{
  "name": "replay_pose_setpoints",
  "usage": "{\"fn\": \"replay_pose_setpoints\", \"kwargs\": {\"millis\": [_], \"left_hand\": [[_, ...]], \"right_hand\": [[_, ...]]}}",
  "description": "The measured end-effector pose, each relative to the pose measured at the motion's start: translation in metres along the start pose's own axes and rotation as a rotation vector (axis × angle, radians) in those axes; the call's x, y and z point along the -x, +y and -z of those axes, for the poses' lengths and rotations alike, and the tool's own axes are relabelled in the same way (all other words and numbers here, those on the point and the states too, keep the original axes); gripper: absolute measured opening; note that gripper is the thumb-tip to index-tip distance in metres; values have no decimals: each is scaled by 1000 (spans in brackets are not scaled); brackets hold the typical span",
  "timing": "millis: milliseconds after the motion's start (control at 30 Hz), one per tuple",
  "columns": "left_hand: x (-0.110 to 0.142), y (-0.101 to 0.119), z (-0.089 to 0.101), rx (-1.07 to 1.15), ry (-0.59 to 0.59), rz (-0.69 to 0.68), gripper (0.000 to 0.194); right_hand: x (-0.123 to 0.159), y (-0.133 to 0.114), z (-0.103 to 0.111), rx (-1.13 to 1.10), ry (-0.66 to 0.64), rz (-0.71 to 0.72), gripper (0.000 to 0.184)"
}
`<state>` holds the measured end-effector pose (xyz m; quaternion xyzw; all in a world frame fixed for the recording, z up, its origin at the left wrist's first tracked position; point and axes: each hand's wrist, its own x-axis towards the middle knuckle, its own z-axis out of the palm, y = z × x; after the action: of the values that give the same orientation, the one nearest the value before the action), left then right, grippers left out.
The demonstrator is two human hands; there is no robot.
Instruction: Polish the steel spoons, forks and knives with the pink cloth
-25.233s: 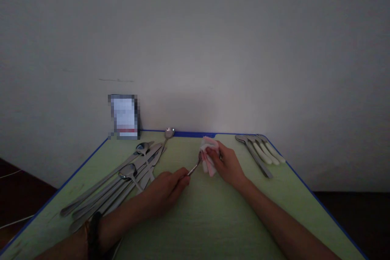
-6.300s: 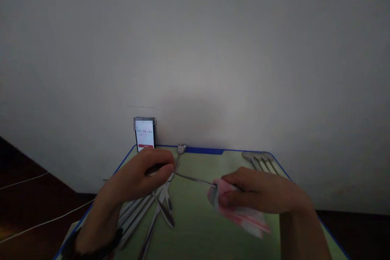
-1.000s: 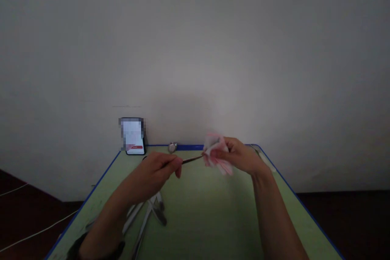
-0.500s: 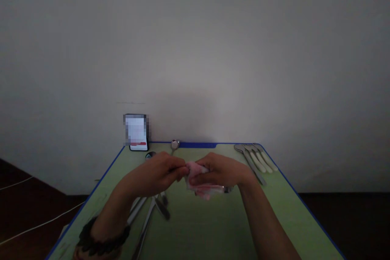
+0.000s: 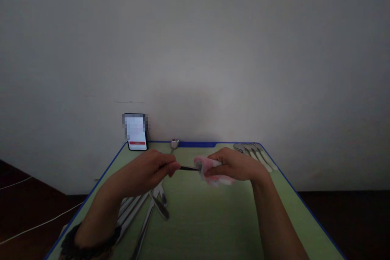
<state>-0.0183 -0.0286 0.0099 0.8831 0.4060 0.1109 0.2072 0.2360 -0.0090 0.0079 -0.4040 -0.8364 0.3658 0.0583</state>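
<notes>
My left hand is closed in a pinch on one end of a thin, dark metal piece of cutlery. The piece lies level above the table, pointing right into a crumpled pink and white cloth. That cloth is gripped by my right hand, thumb and fingers pressed around it. Inside its folds the far end of the cutlery is hidden, so I cannot tell its kind. Below my left forearm, several loose pieces of metal cutlery lie in a crossing heap, partly covered by the arm.
At the back right, a row of forks and spoons with pale or metal handles lies on the green table. A single spoon is at the back edge. A lit phone leans on the wall at the back left.
My hands have drawn apart: the left went slightly left and the right, with the cloth, moved right. A bare length of the cutlery now shows between them.
</notes>
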Motion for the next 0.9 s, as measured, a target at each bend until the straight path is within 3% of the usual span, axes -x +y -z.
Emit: {"fn": "replay_pose_setpoints", "kwargs": {"millis": [200,367,433,500,567,667,733,800,900], "left_hand": [[-12,-1,-9,87,90,-7,36],[-5,-8,-5,157,36,-31,39],[-1,-12,-1,175,37,-34,39],[-1,-13,1,172,103,-18,38],[-6,-10,-3,170,230,21,36],[-23,3,-24,239,418,95,36],[-35,16,-44,318,478,124,35],[-46,27,-63,401,452,116,33],[-54,33,-77,496,423,85,28]], "right_hand": [[-1,4,2,50,202,-6,33],[4,0,2,-45,96,79,30],[4,0,2,-76,115,107,30],[0,1,1,-124,255,121,30],[-9,2,-3,-225,520,110,30],[-30,0,-12,-487,994,79,37],[-44,-5,-20,-699,1211,72,46],[-54,-13,-29,-888,1284,61,52],[-63,-25,-40,-1098,1173,41,53]]}}
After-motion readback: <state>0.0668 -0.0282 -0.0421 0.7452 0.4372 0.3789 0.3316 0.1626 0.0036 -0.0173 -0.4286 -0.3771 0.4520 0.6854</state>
